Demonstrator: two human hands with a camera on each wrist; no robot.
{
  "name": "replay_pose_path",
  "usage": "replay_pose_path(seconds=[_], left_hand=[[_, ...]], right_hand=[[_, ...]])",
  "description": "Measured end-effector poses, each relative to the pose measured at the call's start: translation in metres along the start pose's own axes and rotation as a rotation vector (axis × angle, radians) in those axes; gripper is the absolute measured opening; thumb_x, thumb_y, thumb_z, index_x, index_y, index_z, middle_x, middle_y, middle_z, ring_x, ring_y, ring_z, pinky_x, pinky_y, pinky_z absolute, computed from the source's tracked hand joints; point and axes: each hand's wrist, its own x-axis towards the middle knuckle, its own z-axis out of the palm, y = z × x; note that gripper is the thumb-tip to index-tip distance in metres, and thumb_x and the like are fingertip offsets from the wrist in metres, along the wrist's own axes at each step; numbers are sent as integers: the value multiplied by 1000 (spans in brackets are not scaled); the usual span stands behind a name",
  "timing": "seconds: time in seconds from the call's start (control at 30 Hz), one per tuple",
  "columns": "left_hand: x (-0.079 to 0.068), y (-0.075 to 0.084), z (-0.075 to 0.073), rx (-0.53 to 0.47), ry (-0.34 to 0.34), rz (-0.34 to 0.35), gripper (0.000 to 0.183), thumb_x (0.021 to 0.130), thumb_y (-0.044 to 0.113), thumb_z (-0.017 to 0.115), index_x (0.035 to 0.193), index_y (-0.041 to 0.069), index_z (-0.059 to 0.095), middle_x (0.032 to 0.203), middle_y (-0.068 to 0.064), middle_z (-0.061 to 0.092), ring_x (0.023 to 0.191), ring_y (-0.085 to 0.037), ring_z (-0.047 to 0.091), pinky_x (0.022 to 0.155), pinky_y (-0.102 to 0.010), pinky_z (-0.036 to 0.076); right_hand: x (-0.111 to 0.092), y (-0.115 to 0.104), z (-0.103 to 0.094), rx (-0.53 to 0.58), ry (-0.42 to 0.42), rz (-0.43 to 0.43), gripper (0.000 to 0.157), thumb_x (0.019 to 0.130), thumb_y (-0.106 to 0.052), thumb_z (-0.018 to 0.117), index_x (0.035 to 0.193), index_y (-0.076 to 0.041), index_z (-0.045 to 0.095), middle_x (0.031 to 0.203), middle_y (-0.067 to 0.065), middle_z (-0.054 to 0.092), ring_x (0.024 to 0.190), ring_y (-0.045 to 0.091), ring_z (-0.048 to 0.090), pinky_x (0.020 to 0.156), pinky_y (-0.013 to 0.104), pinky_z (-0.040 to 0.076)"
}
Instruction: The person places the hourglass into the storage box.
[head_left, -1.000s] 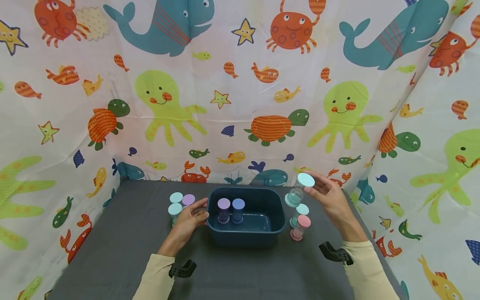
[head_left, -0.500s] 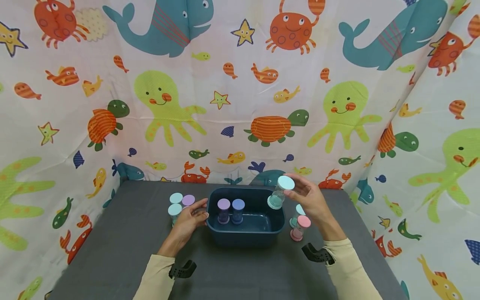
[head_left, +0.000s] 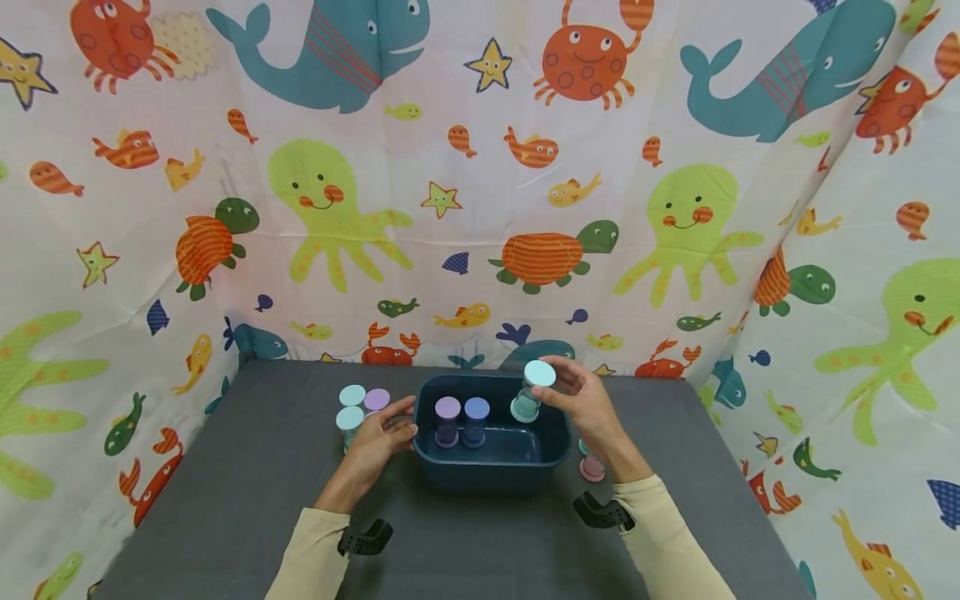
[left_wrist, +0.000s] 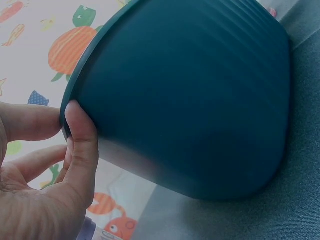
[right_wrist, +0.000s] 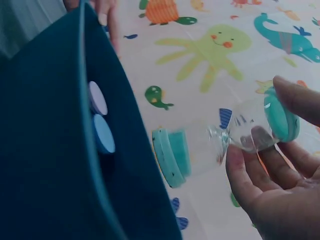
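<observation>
Hands are both gripping: the right hand (head_left: 587,415) holds a teal hourglass (head_left: 531,395), tilted, above the right part of a bin (head_left: 491,477); the left hand (head_left: 371,448) pinches its left rim. Inside stand a lilac hourglass (head_left: 447,421) and a blue hourglass (head_left: 476,423). More hourglasses (head_left: 350,420) crowd the counter (head_left: 262,475), left.

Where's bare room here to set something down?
Bare table lies in front of the blue bin, between the sleeves; also left of the grouped hourglasses and right of the right sleeve. Crowded: the bin's left, with hourglasses and left hand; its right, with right hand and pink hourglass.
</observation>
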Motion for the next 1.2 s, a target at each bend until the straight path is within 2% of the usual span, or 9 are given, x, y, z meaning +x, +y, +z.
replay_pose_path(seconds=[0.17, 0.37, 0.6, 0.83, 1.0, 1.2], left_hand=[[0, 0, 1, 4, 1, 2, 55, 93, 1, 62, 145, 8, 46, 136, -18, 48, 94, -12, 60, 74, -23, 55], [-3, -1, 2, -2, 7, 2, 54, 93, -1, 59, 145, 7, 46, 137, -20, 48, 99, -21, 59, 74, -23, 55], [-5, -3, 2, -2, 19, 5, 53, 93, -3, 59, 144, 6, 47, 136, -20, 48, 107, -28, 57, 74, -23, 55], [-5, -2, 2, -5, 7, 0, 53, 94, -3, 58, 145, 7, 46, 138, -21, 47, 98, -16, 59, 74, -23, 55], [-3, 0, 1, -4, 6, 8, 54, 94, -2, 59, 145, 6, 45, 138, -22, 46, 96, -15, 59, 74, -23, 55], [-2, 0, 2, 4, 8, 8, 54, 93, -2, 59, 145, 6, 46, 137, -22, 47, 105, -28, 58, 74, -23, 55]], right_hand=[[5, 11, 10, 6, 20, 54, 52, 86, -12, 76, 133, -7, 54, 134, 14, 59, 124, 20, 55, 105, 43, 46], [9, 24, 20, -20, 30, 83, 52, 85, -12, 76, 133, -8, 55, 134, 15, 59, 124, 26, 55, 97, 35, 49], [13, 38, 28, -125, 48, 95, 49, 82, -17, 80, 126, -13, 60, 127, 11, 64, 117, 27, 58, 90, 32, 52], [17, 50, 31, -180, 15, 114, 49, 82, -17, 80, 126, -10, 60, 125, 15, 64, 116, 29, 61, 87, 33, 54], [21, 53, 33, -209, 0, 112, 46, 81, -17, 81, 122, -11, 61, 119, 12, 66, 108, 24, 64, 81, 30, 55], [25, 55, 34, -305, -4, 112, 41, 79, -16, 83, 116, -12, 65, 112, 9, 68, 103, 22, 64, 82, 34, 53]])
